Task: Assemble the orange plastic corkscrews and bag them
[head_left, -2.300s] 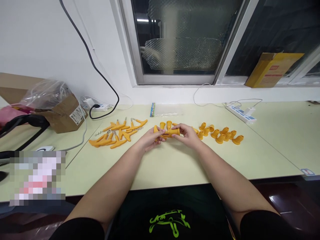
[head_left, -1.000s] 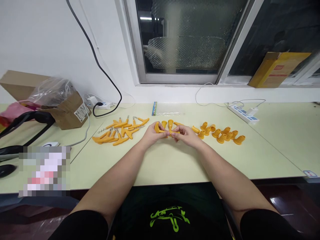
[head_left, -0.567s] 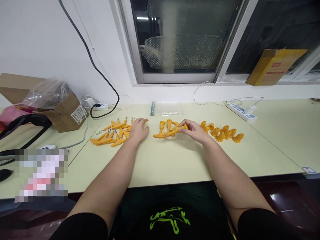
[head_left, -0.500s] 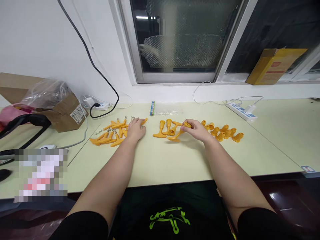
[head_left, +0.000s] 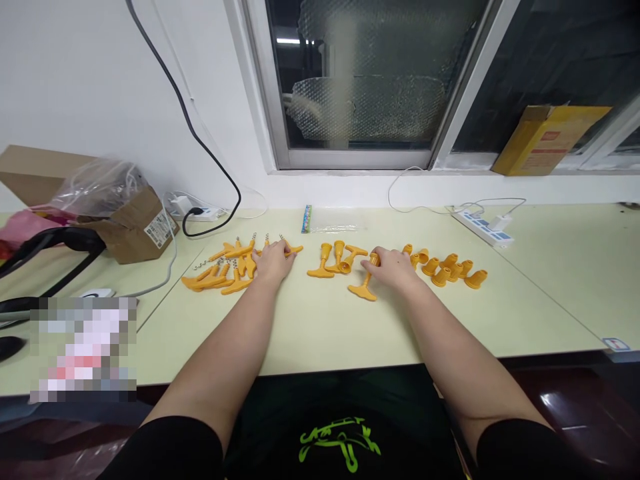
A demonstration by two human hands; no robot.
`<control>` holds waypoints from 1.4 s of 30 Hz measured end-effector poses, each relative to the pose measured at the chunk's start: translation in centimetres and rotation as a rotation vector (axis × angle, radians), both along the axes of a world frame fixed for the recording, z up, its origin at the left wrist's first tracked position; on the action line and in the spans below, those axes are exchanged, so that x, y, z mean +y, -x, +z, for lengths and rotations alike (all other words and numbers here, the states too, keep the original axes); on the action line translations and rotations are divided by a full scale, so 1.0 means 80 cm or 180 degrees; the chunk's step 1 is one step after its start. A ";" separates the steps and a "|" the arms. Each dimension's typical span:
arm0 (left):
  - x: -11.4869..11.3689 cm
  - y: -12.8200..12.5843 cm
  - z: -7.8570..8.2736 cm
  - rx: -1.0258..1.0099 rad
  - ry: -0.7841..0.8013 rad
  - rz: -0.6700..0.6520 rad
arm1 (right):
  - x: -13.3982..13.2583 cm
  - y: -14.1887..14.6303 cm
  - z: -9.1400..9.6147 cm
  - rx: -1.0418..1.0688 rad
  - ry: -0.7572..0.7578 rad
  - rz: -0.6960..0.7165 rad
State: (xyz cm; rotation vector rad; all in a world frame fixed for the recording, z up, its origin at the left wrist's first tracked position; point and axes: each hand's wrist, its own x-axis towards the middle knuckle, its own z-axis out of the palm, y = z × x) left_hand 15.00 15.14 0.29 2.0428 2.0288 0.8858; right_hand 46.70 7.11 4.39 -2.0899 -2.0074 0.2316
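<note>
1. Pale-green desk (head_left: 325, 333), white wall (head_left: 100, 87) beyond at twelve o'clock.
2. Left hand (head_left: 274, 261) touches T-handled corkscrews (head_left: 236, 287) at eleven; whether its fingers grip one, I cannot tell.
3. Right hand (head_left: 395, 265), fingers pinching a capped corkscrew (head_left: 363, 292), one o'clock.

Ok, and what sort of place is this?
Likely a workroom or office used for tabletop handwork: a long, pale-green flat tabletop carries orange-yellow T-shaped handles with metal spirals, a white rectangular power strip and an open brown cardboard box.
</note>
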 end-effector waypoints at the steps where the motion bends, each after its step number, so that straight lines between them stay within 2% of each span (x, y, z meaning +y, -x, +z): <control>1: -0.001 -0.002 0.002 -0.0021 -0.0026 -0.0021 | 0.001 0.000 0.000 0.0008 0.0014 0.0014; 6: -0.010 -0.009 0.012 -0.0078 -0.0221 -0.0116 | 0.004 -0.009 0.003 0.0141 -0.0127 -0.0139; 10: -0.019 -0.005 0.023 -0.0389 -0.0477 -0.0093 | 0.006 -0.019 0.006 -0.0059 -0.0083 -0.0312; 12: -0.023 -0.001 0.029 -0.0819 -0.0657 -0.0047 | 0.008 -0.021 0.005 -0.0161 -0.0010 -0.0320; 15: -0.025 0.003 0.037 -0.1917 -0.0802 0.0086 | 0.012 -0.022 -0.001 -0.0283 0.0144 -0.0284; 18: -0.023 0.000 0.041 -0.3269 -0.0500 0.0248 | 0.015 -0.020 -0.007 -0.0364 0.0242 -0.0251; 22: -0.018 -0.008 0.045 -0.4974 0.0475 0.0323 | 0.017 -0.025 -0.009 -0.0357 -0.0008 -0.0362; 24: -0.017 -0.011 0.048 -0.5447 0.0893 0.0299 | 0.017 -0.029 -0.007 -0.0403 -0.0088 -0.0526; 26: -0.018 -0.012 0.049 -0.5731 0.1063 0.0139 | 0.017 -0.034 -0.004 -0.0446 -0.0032 -0.0650; 30: -0.025 -0.017 0.047 -0.5895 0.1146 -0.0491 | 0.017 -0.038 -0.002 -0.0461 0.0250 -0.0689; 35: -0.040 -0.029 0.038 -0.5161 0.1405 -0.1136 | 0.016 -0.028 -0.003 -0.0371 0.0117 -0.0639; 39: -0.053 -0.038 0.040 -0.4706 0.1715 -0.1404 | 0.020 -0.018 -0.002 -0.0449 0.0153 -0.0642; 42: -0.059 -0.044 0.045 -0.4491 0.1871 -0.1468 | 0.028 -0.015 -0.005 -0.0518 -0.0004 -0.0716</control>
